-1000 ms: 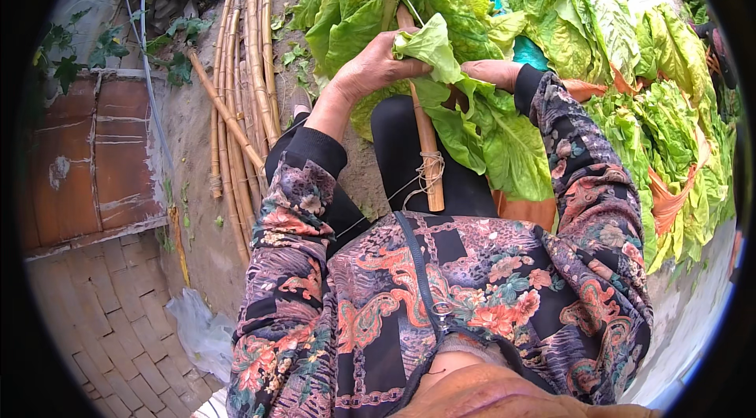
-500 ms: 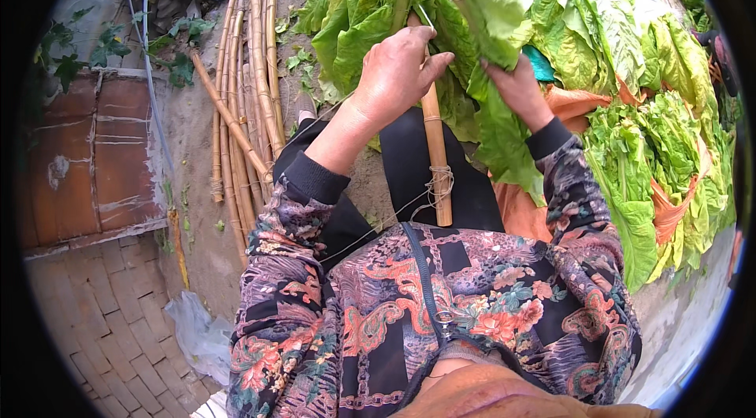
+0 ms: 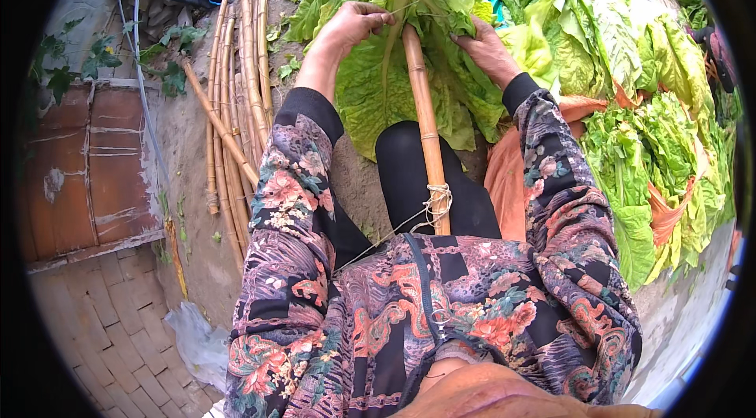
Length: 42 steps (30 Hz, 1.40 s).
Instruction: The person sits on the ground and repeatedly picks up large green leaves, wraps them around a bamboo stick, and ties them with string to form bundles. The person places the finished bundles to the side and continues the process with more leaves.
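Note:
A bamboo stick (image 3: 426, 128) runs up from my lap, with pale string (image 3: 435, 205) tied round its lower end. Large green leaves (image 3: 370, 99) hang on both sides of its upper part. My left hand (image 3: 352, 25) grips the leaf stems at the left of the stick's top. My right hand (image 3: 490, 49) presses leaves against the stick from the right. Both forearms are in patterned floral sleeves (image 3: 287, 205).
A bundle of bare bamboo sticks (image 3: 235, 103) lies on the ground at my left. Heaps of loose green leaves (image 3: 646, 142) fill the right side, some on orange cloth (image 3: 508, 174). A rusty brown wall (image 3: 90, 166) and a brick floor (image 3: 102, 331) stand at the left.
Both hands moved up the stick toward its top. The left hand went from over the stick to the leaf stems at its left, and the right hand now shows fully at the right.

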Motion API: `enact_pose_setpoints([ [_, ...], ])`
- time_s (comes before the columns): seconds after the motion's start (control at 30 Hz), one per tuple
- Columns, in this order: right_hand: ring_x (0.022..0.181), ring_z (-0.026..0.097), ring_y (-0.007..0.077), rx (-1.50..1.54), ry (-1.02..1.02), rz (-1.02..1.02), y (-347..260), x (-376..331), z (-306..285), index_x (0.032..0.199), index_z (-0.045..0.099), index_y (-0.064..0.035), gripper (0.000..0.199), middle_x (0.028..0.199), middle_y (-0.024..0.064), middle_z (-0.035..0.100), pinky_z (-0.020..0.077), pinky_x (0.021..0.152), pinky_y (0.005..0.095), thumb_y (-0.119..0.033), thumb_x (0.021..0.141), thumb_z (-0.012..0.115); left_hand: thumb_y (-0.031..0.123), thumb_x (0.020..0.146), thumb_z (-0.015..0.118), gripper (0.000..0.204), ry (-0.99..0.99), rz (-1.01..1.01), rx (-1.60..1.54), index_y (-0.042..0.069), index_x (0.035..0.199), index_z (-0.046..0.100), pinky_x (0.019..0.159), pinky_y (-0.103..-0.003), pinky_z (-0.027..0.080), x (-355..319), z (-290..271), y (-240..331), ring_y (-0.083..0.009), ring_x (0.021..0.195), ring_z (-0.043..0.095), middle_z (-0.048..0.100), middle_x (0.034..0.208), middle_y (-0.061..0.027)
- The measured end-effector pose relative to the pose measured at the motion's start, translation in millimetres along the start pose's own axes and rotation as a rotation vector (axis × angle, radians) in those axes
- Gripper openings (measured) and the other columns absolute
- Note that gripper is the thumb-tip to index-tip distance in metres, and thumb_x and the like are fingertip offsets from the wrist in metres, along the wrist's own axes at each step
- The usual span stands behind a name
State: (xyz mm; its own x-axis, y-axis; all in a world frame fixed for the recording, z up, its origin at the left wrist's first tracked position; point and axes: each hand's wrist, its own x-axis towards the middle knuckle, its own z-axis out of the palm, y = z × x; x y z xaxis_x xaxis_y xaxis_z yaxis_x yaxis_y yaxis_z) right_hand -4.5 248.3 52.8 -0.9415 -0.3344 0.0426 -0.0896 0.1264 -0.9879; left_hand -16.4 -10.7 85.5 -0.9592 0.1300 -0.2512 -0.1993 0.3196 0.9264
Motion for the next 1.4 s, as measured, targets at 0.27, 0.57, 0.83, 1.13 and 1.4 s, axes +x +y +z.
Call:
enact_pose_setpoints([
  [0.27, 0.12, 0.045, 0.0357, -0.315, 0.171, -0.238, 74.3, 3.9, 64.6, 0.133, 0.036, 0.0055, 0.064, 0.127, 0.0279, 0.048, 0.0346, 0.103, 0.0376, -0.013, 0.078, 0.063, 0.018, 0.089, 0.06, 0.02, 0.08, 0.055, 0.097, 0.002, 0.09, 0.071, 0.053, -0.026, 0.036, -29.2, -1.2, -116.0, -0.0086, 0.058, 0.043, 0.053, 0.064, 0.0017],
  [0.57, 0.114, 0.053, 0.0274, -0.623, 0.027, -0.663, -18.3, -64.3, 107.0, 0.135, 0.041, -0.0124, 0.064, 0.139, 0.011, 0.042, 0.0456, 0.093, 0.0365, -0.01, 0.078, 0.069, 0.024, 0.086, 0.064, 0.029, 0.003, -0.138, 0.027, 0.003, 0.104, 0.069, 0.061, -0.022, 0.041, -269.8, -115.7, -140.4, -0.0074, 0.069, 0.053, 0.065, 0.08, -0.0017],
  [0.83, 0.089, 0.06, 0.0313, -1.165, -0.351, -0.611, 39.3, -30.2, 130.0, 0.101, 0.059, -0.0099, 0.017, 0.096, 0.0095, 0.059, 0.0477, 0.071, 0.0427, -0.02, 0.088, 0.056, 0.019, 0.084, 0.065, 0.026, 0.43, -0.614, -0.218, 0.003, 0.103, 0.068, 0.08, -0.027, 0.046, -506.7, -27.0, -267.8, -0.0095, 0.085, 0.058, 0.068, 0.097, -0.0022],
  [1.13, 0.094, 0.06, 0.0267, -1.168, -0.259, -0.636, 44.5, -34.6, 68.5, 0.099, 0.06, -0.0112, 0.016, 0.103, 0.0035, 0.062, 0.0448, 0.078, 0.0368, -0.023, 0.092, 0.052, 0.02, 0.081, 0.066, 0.037, 0.673, -0.706, 0.291, 0.009, 0.116, 0.061, 0.078, -0.039, 0.048, -453.6, 80.4, -417.3, -0.0321, 0.091, 0.062, 0.066, 0.097, -0.0164],
  [1.4, 0.083, 0.059, 0.0253, -0.872, -0.172, -0.574, 70.3, -42.5, 43.8, 0.092, 0.063, -0.0028, 0.012, 0.093, 0.0064, 0.065, 0.0449, 0.075, 0.0345, -0.013, 0.089, 0.057, 0.025, 0.081, 0.066, 0.062, 0.406, -0.872, 0.485, 0.013, 0.136, 0.042, 0.084, -0.044, 0.046, -405.2, 64.8, -431.0, -0.0345, 0.104, 0.058, 0.06, 0.114, -0.0213],
])
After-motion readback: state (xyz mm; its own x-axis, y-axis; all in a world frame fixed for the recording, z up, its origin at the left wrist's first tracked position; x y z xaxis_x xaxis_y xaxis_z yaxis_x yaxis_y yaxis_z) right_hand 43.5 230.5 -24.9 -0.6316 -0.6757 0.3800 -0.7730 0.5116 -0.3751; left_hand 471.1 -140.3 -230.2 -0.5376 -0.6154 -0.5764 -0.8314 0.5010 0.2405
